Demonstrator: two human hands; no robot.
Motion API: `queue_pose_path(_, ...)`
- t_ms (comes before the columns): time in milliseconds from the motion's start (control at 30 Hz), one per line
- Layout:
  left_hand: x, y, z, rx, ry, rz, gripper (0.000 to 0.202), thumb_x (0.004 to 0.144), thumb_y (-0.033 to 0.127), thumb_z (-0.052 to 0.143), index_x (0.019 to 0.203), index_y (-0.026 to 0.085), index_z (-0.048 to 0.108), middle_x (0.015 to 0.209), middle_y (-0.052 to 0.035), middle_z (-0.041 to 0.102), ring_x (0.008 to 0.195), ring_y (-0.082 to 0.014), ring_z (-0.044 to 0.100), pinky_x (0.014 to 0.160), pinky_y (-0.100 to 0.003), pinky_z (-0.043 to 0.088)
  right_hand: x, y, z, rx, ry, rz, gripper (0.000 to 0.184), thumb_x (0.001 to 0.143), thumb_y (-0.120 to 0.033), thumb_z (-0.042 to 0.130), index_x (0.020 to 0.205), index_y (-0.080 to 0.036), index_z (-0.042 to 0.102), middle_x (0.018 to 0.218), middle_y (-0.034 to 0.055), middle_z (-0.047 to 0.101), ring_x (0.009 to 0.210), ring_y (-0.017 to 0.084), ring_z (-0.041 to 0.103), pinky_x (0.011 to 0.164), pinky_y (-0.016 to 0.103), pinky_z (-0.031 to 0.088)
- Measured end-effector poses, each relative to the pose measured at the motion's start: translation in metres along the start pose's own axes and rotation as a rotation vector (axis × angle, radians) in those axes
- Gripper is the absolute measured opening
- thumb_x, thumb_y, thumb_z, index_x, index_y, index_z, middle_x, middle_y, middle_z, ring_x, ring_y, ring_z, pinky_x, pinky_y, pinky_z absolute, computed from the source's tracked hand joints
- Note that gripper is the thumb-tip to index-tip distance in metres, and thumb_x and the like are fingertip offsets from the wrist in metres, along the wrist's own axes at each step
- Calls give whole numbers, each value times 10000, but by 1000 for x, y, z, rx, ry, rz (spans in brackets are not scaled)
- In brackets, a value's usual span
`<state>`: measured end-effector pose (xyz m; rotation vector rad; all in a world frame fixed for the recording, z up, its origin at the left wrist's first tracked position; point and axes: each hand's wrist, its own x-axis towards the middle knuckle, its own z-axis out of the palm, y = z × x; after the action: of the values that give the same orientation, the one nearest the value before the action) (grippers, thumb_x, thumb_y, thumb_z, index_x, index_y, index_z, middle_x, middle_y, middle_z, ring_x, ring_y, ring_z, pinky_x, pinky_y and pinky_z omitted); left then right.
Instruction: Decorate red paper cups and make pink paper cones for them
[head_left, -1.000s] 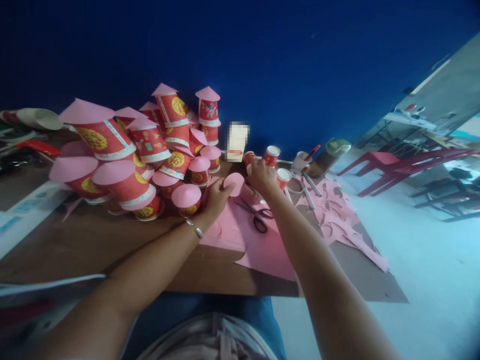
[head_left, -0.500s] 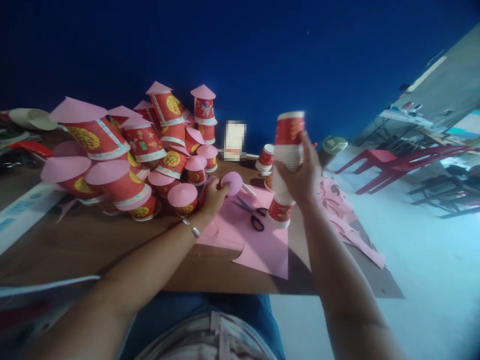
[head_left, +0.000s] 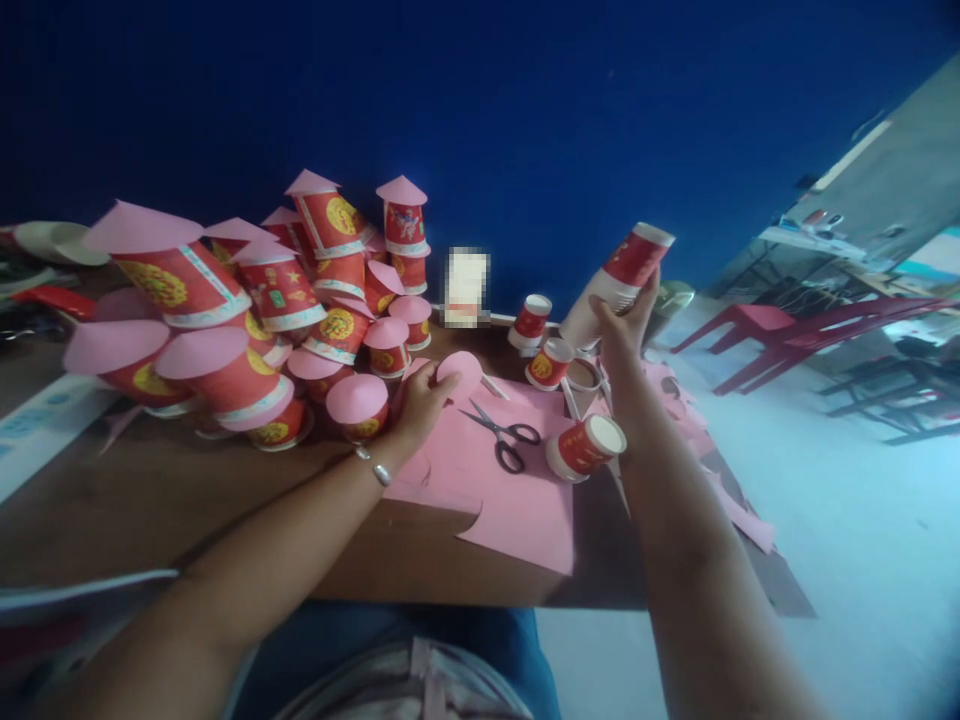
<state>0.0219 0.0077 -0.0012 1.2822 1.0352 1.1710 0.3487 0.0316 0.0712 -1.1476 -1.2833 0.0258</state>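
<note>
My left hand (head_left: 427,405) is closed on the edge of a pink paper cone (head_left: 460,377), above a cut pink sheet (head_left: 517,525). Black-handled scissors (head_left: 510,447) lie on that sheet with their blades slightly apart. Over the right side of the table, my right hand (head_left: 630,315) grips a tilted stack of paper cups (head_left: 611,278), red at its upper end and white below. A single red paper cup (head_left: 585,448) leans by my right forearm, its pale end turned up to the right. Behind it are another red cup (head_left: 550,363) and a farther one (head_left: 531,320).
Many red cups with pink cone tops (head_left: 225,365) are piled along the left of the table. Pink paper scraps (head_left: 739,510) lie at its right edge. A blue wall (head_left: 525,120) rises behind, and a red plastic chair (head_left: 802,330) stands on the floor at right.
My right hand has swung the cup stack rightward, from upright to tilted. The single red cup now sits apart from the stack, leaning. My left hand still holds the pink cone.
</note>
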Motion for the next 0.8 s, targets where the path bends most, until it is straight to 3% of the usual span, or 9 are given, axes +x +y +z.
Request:
queue_pose_path(133, -1, 2, 0, 1, -5, -17, 345, 727, 469, 759, 849, 169, 643, 786, -9, 643, 699, -143, 625, 562, -212, 523, 10, 16, 4, 131, 100, 15, 1022, 688, -440, 755, 1576, -312, 264, 1443, 70, 537, 1111, 248, 652, 1021, 489, 526)
queue_pose_path(300, -3, 7, 0, -11, -32, -58, 353, 705, 448, 773, 877, 160, 664, 835, -26, 678, 732, -144, 633, 582, -203, 534, 22, 36, 3, 20, 147, -7, 950, 807, -487, 649, 1612, -286, 186, 1449, 96, 535, 1172, 269, 624, 1011, 494, 538)
queue_pose_path(433, -5, 9, 0, -6, -43, -65, 364, 697, 442, 777, 896, 156, 674, 854, -36, 684, 746, -151, 636, 582, -208, 537, 18, 45, 7, -150, 94, -18, 925, 873, -487, 560, 1636, -237, 100, 1491, 135, 490, 1236, 284, 597, 993, 482, 554)
queue_pose_path(533, -4, 8, 0, -2, -26, -59, 370, 678, 441, 786, 885, 156, 672, 795, -28, 669, 708, -148, 621, 554, -204, 517, 10, 49, 15, -115, 38, 39, 956, 836, -459, 579, 1624, -237, 87, 1453, 122, 518, 1230, 277, 621, 991, 488, 551)
queue_pose_path(800, -2, 3, -1, -3, -52, -34, 339, 718, 421, 754, 898, 148, 664, 804, -19, 646, 678, -128, 593, 537, -195, 502, -22, 43, 24, -17, -21, 183, 968, 730, -407, 682, 1558, -226, 212, 1469, 151, 531, 1278, 289, 604, 1043, 495, 515)
